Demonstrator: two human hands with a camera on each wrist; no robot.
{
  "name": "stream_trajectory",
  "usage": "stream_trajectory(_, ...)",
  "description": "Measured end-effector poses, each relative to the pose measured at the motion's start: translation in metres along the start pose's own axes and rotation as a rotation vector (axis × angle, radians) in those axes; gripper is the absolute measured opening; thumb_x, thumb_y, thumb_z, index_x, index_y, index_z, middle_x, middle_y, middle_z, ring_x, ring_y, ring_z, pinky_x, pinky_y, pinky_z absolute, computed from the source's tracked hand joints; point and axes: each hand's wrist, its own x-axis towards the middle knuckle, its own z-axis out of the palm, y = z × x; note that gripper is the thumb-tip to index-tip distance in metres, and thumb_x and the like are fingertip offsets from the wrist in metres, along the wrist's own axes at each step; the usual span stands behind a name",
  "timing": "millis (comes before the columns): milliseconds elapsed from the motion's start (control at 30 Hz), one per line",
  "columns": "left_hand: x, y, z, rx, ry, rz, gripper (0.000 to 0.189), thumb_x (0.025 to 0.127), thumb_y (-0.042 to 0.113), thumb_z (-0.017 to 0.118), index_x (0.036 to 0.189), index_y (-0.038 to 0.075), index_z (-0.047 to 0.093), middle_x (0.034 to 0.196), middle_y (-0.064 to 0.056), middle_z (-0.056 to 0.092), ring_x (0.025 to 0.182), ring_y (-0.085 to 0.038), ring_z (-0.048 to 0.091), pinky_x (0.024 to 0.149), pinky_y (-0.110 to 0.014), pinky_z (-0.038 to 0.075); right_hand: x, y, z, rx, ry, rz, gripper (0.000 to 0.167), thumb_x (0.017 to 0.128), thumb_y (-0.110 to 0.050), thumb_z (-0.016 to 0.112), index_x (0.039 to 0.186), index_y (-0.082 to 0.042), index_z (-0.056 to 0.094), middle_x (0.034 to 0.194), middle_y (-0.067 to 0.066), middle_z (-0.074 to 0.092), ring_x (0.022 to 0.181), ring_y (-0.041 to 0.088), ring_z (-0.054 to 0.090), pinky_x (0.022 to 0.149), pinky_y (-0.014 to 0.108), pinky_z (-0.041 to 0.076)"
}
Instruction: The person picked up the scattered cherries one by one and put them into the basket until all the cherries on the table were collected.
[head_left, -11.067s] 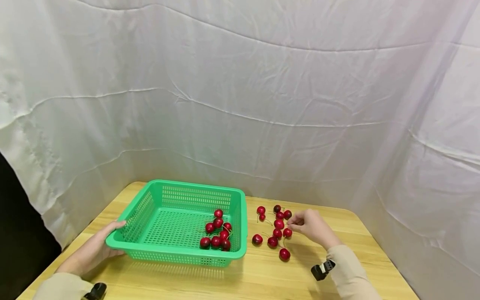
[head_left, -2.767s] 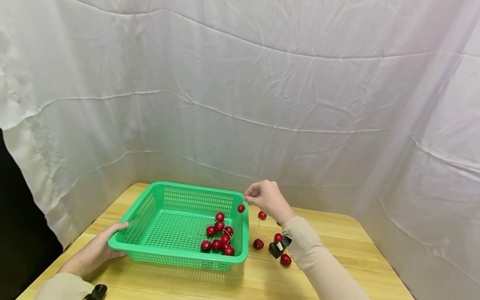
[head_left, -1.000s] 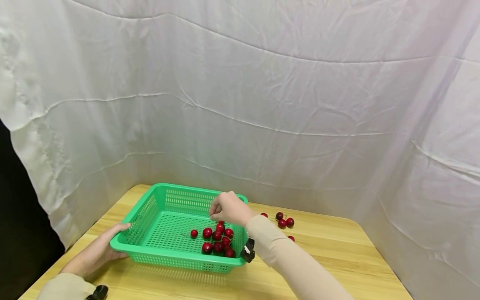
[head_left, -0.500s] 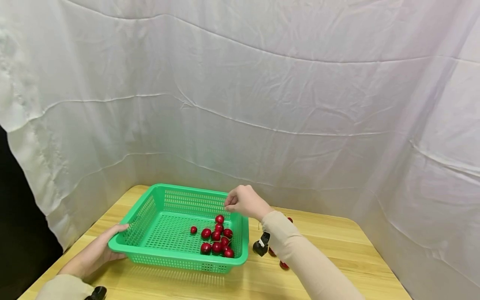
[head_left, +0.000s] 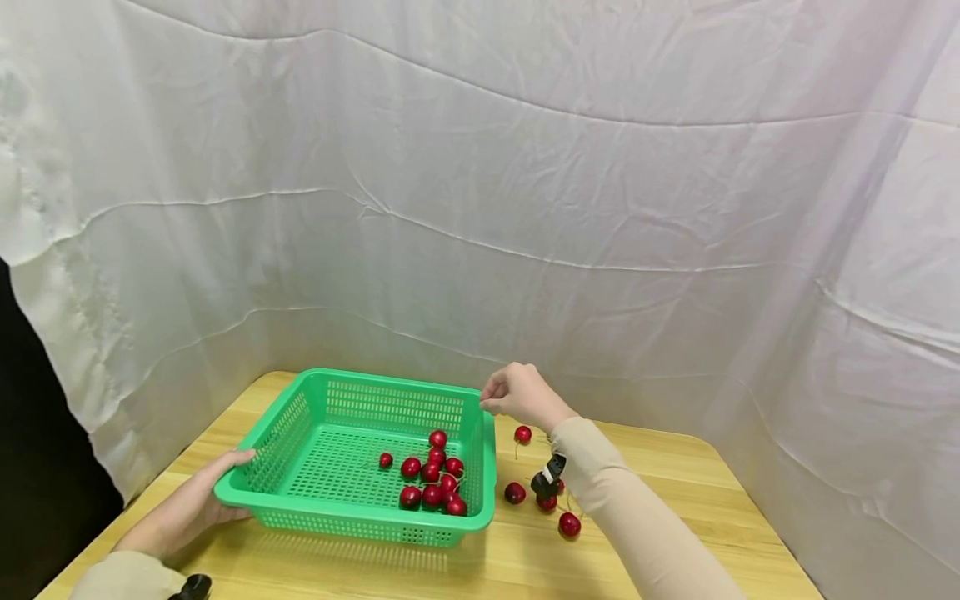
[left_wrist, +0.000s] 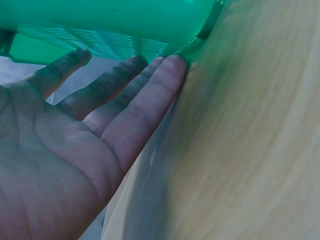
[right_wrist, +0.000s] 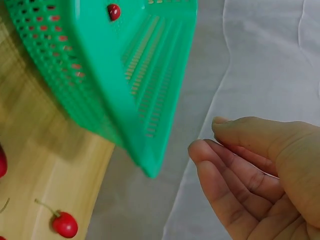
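At its near left corner, my left hand (head_left: 198,500) holds the green plastic basket (head_left: 352,507), thumb over the rim. In the left wrist view, the extended fingers (left_wrist: 140,117) reach up to the basket's outer wall. My right hand (head_left: 525,396) hangs at the far right corner of the rim, holding nothing. The right wrist view shows its fingers loosely bent, with the thumb (right_wrist: 250,132) apart from them. Several red cherries (head_left: 431,496) cluster in the basket's right part, with one small cherry (head_left: 386,460) a little to their left.
On the wooden table (head_left: 645,567), right of the basket, lie several more cherries, among them a back one (head_left: 522,434) and a front one (head_left: 570,525). The right forearm overlaps that area. White cloth (head_left: 600,208) hangs behind and along both sides.
The cherry that hung from my right hand earlier now lies in the basket. Since then the right hand has moved from over the basket rightward to its rim. The left hand stays put.
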Motion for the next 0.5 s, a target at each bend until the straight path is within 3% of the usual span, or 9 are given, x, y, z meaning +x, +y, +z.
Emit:
stream_trajectory(300, -0.001, -0.002, 0.0, 0.002, -0.005, 0.008, 0.079, 0.117, 0.045, 0.026, 0.167, -0.009, -0.005, 0.164, -0.04, 0.02, 0.121, -0.008, 0.058, 0.107, -0.044, 0.053, -0.001, 0.029, 0.004, 0.011, 0.014, 0.06, 0.009, 0.094, -0.009, 0.082, 0.085, -0.008, 0.081, 0.077, 0.002, 0.078, 0.068, 0.014, 0.071, 0.062, 0.024, 0.054)
stream_trajectory(500, -0.001, -0.001, 0.001, 0.001, 0.005, -0.001, 0.079, 0.117, 0.045, 0.026, 0.167, -0.008, -0.005, 0.165, -0.04, 0.019, 0.123, -0.01, 0.058, 0.107, -0.045, 0.054, -0.003, 0.046, 0.008, -0.038, 0.029, 0.116, 0.01, 0.091, -0.008, 0.084, 0.082, -0.01, 0.08, 0.075, -0.001, 0.076, 0.066, 0.014, 0.068, 0.065, 0.026, 0.055)
